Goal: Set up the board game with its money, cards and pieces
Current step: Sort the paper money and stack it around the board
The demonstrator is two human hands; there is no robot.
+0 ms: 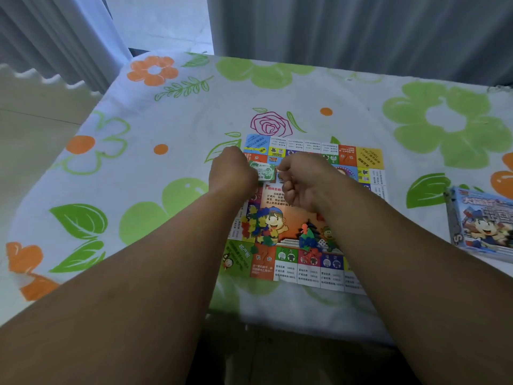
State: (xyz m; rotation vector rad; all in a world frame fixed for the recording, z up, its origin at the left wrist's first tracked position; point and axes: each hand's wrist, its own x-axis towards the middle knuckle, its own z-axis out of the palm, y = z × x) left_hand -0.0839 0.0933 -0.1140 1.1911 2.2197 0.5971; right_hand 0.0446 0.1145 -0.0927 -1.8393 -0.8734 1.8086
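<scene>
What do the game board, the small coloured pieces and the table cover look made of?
Game board: probably thin printed paper, lying flat on the cloth.
Coloured pieces: likely plastic, with solid bright colours.
Table cover: seemingly soft printed fabric, draping over the edge.

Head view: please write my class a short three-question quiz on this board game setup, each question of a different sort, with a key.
1. True or false: the game box lies on the tablecloth, to the right of the board.
2. Multiple choice: what do the left hand and right hand hold between them? A) a green printed stack B) a pen C) a cup
3. Fill in: the loose coloured pieces lie on the ____.
Key: 1 true; 2 A; 3 board.
</scene>
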